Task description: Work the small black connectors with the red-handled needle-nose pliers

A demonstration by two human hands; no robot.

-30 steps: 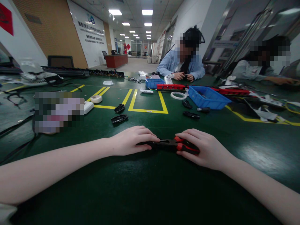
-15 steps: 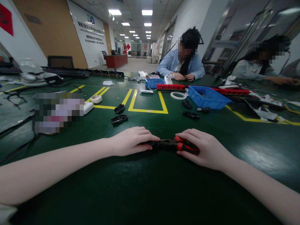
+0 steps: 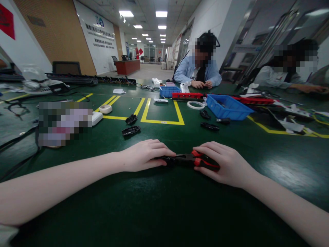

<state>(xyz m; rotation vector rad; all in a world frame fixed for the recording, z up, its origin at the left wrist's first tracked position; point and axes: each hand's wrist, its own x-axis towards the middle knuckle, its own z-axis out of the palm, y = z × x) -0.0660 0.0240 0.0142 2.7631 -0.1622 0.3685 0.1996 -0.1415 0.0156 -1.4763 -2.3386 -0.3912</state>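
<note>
My right hand (image 3: 223, 161) is closed around the red and black handles of a pair of pliers (image 3: 189, 157), whose jaws point left. Between the fingers and thumb of my left hand (image 3: 147, 154) is a small black plastic part (image 3: 168, 160), mostly hidden by the fingers. The plier jaws meet this part at its right end; whether they grip it I cannot tell. Beyond my left hand lie two black plastic shells (image 3: 131, 131) on the green table. Past my right hand rest more black pieces (image 3: 210, 126), one of them long and narrow.
A blue bin (image 3: 228, 108) stands at the right, with a smaller blue bin (image 3: 168, 91) behind. Near them are a white ring (image 3: 195, 105) and a red strip (image 3: 187, 96). Black cables (image 3: 19, 137) lie at left. Two people sit across the table (image 3: 154, 212).
My hands and the pliers have hardly moved. The person in blue across the table has shifted slightly to the left.
</note>
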